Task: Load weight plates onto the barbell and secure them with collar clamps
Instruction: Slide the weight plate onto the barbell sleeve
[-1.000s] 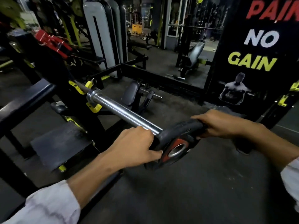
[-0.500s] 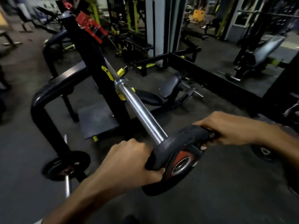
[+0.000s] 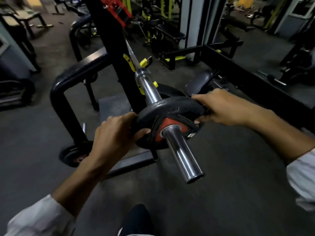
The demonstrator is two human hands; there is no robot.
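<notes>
A black weight plate (image 3: 167,110) with a red hub is seen threaded on the chrome sleeve of the barbell (image 3: 183,151), partway along it, with a length of bare sleeve showing on both sides. The plate's near rim is gripped by the left hand (image 3: 114,135), fingers curled around its edge, and the far rim is clasped by the right hand (image 3: 219,108). The bar is carried by a black rack (image 3: 109,40) with yellow hooks. A second plate (image 3: 73,155) is seen down by the floor beside the rack.
</notes>
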